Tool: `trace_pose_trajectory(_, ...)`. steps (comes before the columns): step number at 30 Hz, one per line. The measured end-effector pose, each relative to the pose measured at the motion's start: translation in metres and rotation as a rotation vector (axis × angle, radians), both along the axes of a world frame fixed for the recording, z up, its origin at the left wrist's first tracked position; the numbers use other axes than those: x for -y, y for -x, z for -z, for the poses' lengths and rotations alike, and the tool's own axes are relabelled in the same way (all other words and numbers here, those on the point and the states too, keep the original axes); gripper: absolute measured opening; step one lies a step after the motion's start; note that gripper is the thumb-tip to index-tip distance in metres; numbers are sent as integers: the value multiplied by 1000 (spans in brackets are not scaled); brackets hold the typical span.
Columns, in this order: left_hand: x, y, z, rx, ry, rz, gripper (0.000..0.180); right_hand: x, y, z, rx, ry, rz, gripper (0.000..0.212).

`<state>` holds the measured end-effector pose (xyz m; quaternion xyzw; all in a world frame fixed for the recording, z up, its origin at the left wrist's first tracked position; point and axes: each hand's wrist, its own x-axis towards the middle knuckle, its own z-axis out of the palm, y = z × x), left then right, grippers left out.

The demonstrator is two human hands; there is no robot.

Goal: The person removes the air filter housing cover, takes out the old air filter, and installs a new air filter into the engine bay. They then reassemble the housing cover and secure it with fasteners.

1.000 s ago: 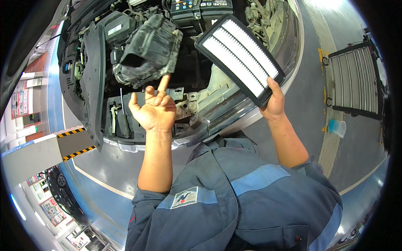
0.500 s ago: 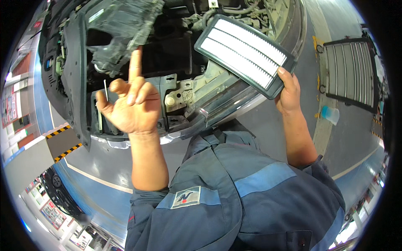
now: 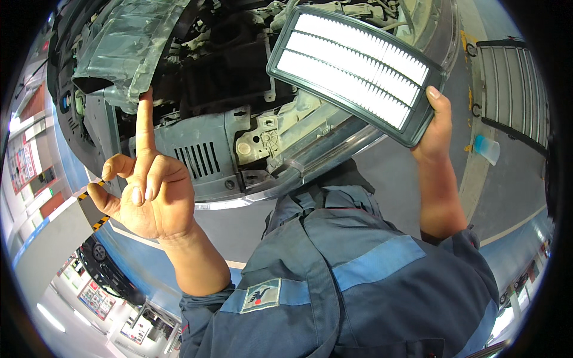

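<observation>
Filter pleats (image 3: pixel 353 69) glare white; engine bay (image 3: pixel 224 83) dark; edges bend.

Pictorial marks, no legible wording

A pale patch (image 3: pixel 262 296) on the blue-banded work jacket (image 3: pixel 394 292) bears a dark emblem (image 3: pixel 259 293) with a red dot (image 3: pixel 258 302). Posters (image 3: pixel 97 299) at left carry print too small to read. Yellow-and-black warning stripes (image 3: pixel 101 223) edge a pale grey structure (image 3: pixel 51 250).

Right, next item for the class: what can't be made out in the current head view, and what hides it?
Head view, panel air filter: its far face is turned away.
Head view, right hand: most fingers are hidden behind the filter.
Head view, dark plastic airbox cover: its upper end is cut off by the top edge.
Head view, wall posters: too small to read.
</observation>
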<state>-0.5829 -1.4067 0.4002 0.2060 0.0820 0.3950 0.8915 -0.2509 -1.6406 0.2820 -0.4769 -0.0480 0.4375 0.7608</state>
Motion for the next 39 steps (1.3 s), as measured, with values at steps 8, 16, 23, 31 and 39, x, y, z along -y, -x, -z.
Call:
trace_pose_trajectory(8, -7, 6, 0, -2, -13, -8, 46, 7, -19, 9, 17, 31, -43, 53)
trace_pose_trajectory(16, -12, 9, 5, 52, -18, -18, 49, 31, -61, 1, -122, -330, 33, 60)
trace_pose_trajectory(23, -9, 7, -4, 55, 19, -10, 52, 34, -69, -26, -138, -337, -254, 68)
trace_pose_trajectory(31, -4, 6, -5, 72, 51, -60, 59, 4, -39, -21, -55, -516, -356, 72)
trace_pose_trajectory(39, -4, 6, -1, 63, 27, -48, 67, -66, -60, -62, 235, -120, -147, 43)
